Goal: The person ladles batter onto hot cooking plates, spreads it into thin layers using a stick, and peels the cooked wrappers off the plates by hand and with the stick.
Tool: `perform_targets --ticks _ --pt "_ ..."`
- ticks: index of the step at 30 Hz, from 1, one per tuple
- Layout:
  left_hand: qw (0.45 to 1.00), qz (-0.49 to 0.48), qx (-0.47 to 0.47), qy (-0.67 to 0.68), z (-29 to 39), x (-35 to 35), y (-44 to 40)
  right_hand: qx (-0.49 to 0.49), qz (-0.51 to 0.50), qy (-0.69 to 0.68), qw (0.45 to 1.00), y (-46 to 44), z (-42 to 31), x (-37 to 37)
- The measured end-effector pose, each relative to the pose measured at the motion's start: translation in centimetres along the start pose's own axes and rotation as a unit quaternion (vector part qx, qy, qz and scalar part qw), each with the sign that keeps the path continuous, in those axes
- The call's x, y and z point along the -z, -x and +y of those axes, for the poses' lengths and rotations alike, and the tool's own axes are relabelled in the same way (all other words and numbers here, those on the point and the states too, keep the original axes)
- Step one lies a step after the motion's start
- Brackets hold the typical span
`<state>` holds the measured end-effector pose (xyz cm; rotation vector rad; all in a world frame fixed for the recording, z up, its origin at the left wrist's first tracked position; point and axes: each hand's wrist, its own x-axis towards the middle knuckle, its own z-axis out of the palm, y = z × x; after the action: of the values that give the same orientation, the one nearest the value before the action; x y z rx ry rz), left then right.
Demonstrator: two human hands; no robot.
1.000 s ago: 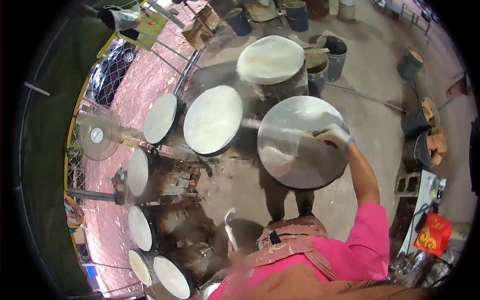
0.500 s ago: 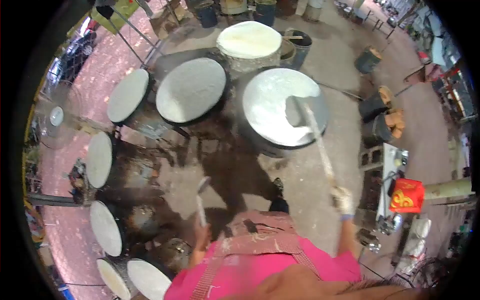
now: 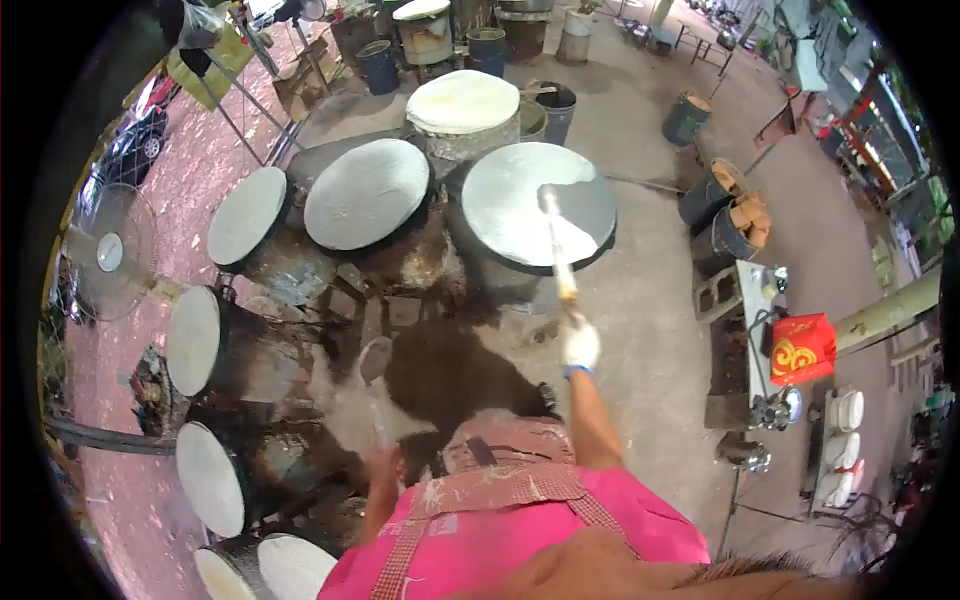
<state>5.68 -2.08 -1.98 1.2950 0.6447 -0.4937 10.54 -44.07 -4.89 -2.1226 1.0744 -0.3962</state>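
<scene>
My right hand, in a pale glove, is closed around the long handle of a stick-like spreader. The tool's far end rests on a large round griddle. White batter coats most of that surface, while a dark grey patch at its right is bare. Low at my left side, my left hand grips a ladle with a rounded, pale head. Motion blurs its handle, and the ladle hangs over the floor, apart from the griddles.
More round griddles with pale surfaces curve along my left on sooty stoves. Behind the griddle stands a cloth-topped drum. A fan is at far left. Buckets and a bench with a red bag are at right.
My right hand has moved left and forward, and the spreader's end has shifted left and up across the griddle. The ladle in my left hand has swung slightly left. My view has shifted too.
</scene>
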Motion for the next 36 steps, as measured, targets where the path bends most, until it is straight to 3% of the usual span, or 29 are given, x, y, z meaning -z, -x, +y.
perform_targets --ticks 1,2,4,6,8,10,11,12,13,14,16,17,18,20,22,24,26,27,28,29,30,31,32,33,34,36 --pt "0.993 -0.024 0.044 0.108 0.1 0.0 -0.3 0.067 0.017 -0.027 0.997 -1.2 1.7 -4.5" --pt "0.989 -0.039 0.064 0.130 0.2 -0.2 0.1 0.094 -0.027 0.005 0.995 -1.3 0.1 -6.0" --pt "0.977 -0.065 0.105 0.171 0.6 -0.6 0.9 0.158 -0.056 0.070 0.983 -1.0 0.1 -4.2" --pt "0.960 -0.154 0.102 0.209 -1.7 2.8 -2.4 0.089 -0.071 0.070 0.991 -1.6 0.7 1.2" --pt "0.914 -0.301 0.066 0.265 -2.0 3.3 -3.5 0.016 -0.153 0.206 0.966 -4.8 1.8 4.9" --pt "0.914 -0.275 0.087 0.285 0.4 0.6 -0.9 0.042 -0.035 -0.021 0.998 -5.6 0.4 4.6" --pt "0.892 -0.311 0.124 0.305 -0.6 1.6 -2.5 0.097 0.047 -0.089 0.990 -6.7 1.3 0.9" --pt "0.865 -0.348 0.158 0.326 -1.4 1.8 -3.5 0.063 0.030 -0.068 0.995 -7.3 1.0 -2.3" --pt "0.813 -0.406 0.207 0.363 -0.8 0.8 -3.6 0.169 0.011 0.045 0.985 -7.4 2.1 -5.2" --pt "0.798 -0.414 0.224 0.375 -0.8 0.1 -4.2 0.183 -0.065 0.157 0.968 -5.9 0.5 -4.5" --pt "0.777 -0.423 0.260 0.387 -1.1 0.0 -4.8 0.249 -0.004 0.077 0.965 -4.4 3.8 -2.9" --pt "0.794 -0.402 0.254 0.379 -1.2 0.0 -4.8 0.161 -0.050 0.112 0.979 -5.0 3.1 0.5" --pt "0.788 -0.462 0.247 0.322 0.0 -1.1 -3.9 0.073 -0.099 0.148 0.981 -6.1 2.7 3.8" --pt "0.801 -0.441 0.248 0.320 0.0 -1.7 -3.2 0.060 -0.055 0.153 0.985 -10.1 4.8 5.0" --pt "0.827 -0.385 0.256 0.321 0.3 -3.3 -3.1 0.054 0.026 -0.076 0.995 -9.9 -1.1 5.9" --pt "0.832 -0.360 0.267 0.325 -0.6 -4.2 -3.5 0.130 0.034 0.006 0.991 -10.7 1.8 -0.8" --pt "0.828 -0.373 0.276 0.314 -0.7 -4.2 -6.0 0.193 -0.145 0.217 0.946 -7.0 1.5 0.5" --pt "0.838 -0.343 0.277 0.321 0.1 -5.3 -5.0 0.165 -0.128 0.170 0.963 -6.1 3.6 0.9" --pt "0.823 -0.378 0.286 0.313 0.4 -5.7 -5.7 0.139 -0.107 0.120 0.977 -6.5 5.8 1.7" --pt "0.805 -0.414 0.293 0.307 0.3 -5.7 -6.3 0.052 -0.091 0.142 0.984 -8.1 5.3 4.1" --pt "0.788 -0.440 0.303 0.305 0.2 -5.3 -6.2 0.073 -0.094 0.172 0.978 -10.0 5.8 6.2" --pt "0.827 -0.383 0.302 0.280 0.6 -5.8 -5.7 0.041 -0.088 0.159 0.983 -12.1 3.8 7.9" --pt "0.799 -0.398 0.334 0.302 0.7 -5.8 -6.0 0.058 0.011 0.134 0.989 -14.7 5.0 5.8" --pt "0.767 -0.417 0.364 0.325 0.4 -6.1 -7.2 0.075 0.017 0.017 0.997 -16.0 1.8 6.6" --pt "0.729 -0.438 0.391 0.351 0.0 -7.2 -8.0 0.062 0.057 0.092 0.992 -17.0 2.2 4.2" --pt "0.770 -0.378 0.406 0.315 1.5 -9.0 -6.9 0.128 -0.057 0.193 0.971 -15.2 5.4 1.9"
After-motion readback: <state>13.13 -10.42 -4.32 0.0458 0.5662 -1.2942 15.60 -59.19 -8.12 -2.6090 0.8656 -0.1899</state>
